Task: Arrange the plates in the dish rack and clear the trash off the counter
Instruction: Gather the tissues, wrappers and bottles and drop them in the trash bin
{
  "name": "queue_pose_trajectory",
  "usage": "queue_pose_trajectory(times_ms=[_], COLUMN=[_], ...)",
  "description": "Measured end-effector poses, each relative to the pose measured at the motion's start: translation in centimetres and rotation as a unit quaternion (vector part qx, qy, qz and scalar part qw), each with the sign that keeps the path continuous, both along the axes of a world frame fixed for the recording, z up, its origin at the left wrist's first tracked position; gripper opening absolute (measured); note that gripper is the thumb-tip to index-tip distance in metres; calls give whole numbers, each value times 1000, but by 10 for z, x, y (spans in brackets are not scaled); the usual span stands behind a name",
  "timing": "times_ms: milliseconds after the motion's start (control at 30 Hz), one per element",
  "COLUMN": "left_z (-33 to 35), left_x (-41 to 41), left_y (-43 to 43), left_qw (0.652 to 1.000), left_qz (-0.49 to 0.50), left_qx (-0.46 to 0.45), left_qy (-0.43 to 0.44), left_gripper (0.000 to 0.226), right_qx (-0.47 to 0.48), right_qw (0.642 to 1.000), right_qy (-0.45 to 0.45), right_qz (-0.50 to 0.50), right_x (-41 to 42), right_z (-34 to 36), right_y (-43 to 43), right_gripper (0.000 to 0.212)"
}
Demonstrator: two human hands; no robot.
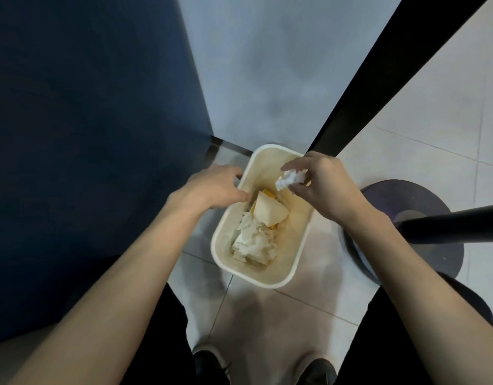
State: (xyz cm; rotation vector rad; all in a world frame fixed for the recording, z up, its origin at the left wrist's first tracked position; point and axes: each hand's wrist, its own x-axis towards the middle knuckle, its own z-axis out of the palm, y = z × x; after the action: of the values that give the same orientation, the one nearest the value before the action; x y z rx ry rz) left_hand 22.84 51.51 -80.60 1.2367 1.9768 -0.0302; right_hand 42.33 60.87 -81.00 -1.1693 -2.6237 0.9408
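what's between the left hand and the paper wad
Head view: only the open mouth and inner wall of the bin separate the left hand from the paper wad.

- Floor (423, 151): pale square tiles with thin grout lines, seen at lower centre and right.
- Dark blue panel (86, 134): upright, filling the left side.
- Pale grey wall (267, 65): set between the blue panel and a black diagonal strip (392, 68).
- Round dark base (445, 254): laid on the tiles at right, with a black pole (456, 226) rising from it.
- Black shoes (212, 362): two, placed on the tiles at the bottom edge and flanked by black trousers (406, 343).
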Motion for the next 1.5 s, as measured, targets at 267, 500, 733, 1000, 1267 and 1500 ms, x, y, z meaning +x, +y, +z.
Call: queue_pose_trajectory(times_ms=[267, 500, 733, 1000, 1267, 1500], left_z=[-3, 4, 14, 10, 10, 66], left_x=[-3, -2, 15, 29, 69, 127], left_y=[-3, 0, 6, 4, -62, -169], left_qw=[1000, 987, 967, 966, 977, 985], left_qz=[-5, 43, 29, -1, 116, 97], left_qx=[-21, 150, 248, 245, 134, 55], left_qy=[-6, 37, -53, -77, -115, -130], left_gripper=[41, 17, 13, 11, 15, 24], right_qx=[-45, -8, -47, -65, -174, -215], right_qw=[986, 999, 998, 998, 980, 975], right_qy=[-160, -18, 25, 19, -4, -34], right_qz=[22, -49, -34, 2, -99, -43], right_x=[-10, 6, 15, 12, 38, 88], right_z=[0, 7, 11, 9, 14, 66], right_y=[-2, 8, 7, -12, -85, -164], right_gripper=[66, 23, 16, 7, 10, 13])
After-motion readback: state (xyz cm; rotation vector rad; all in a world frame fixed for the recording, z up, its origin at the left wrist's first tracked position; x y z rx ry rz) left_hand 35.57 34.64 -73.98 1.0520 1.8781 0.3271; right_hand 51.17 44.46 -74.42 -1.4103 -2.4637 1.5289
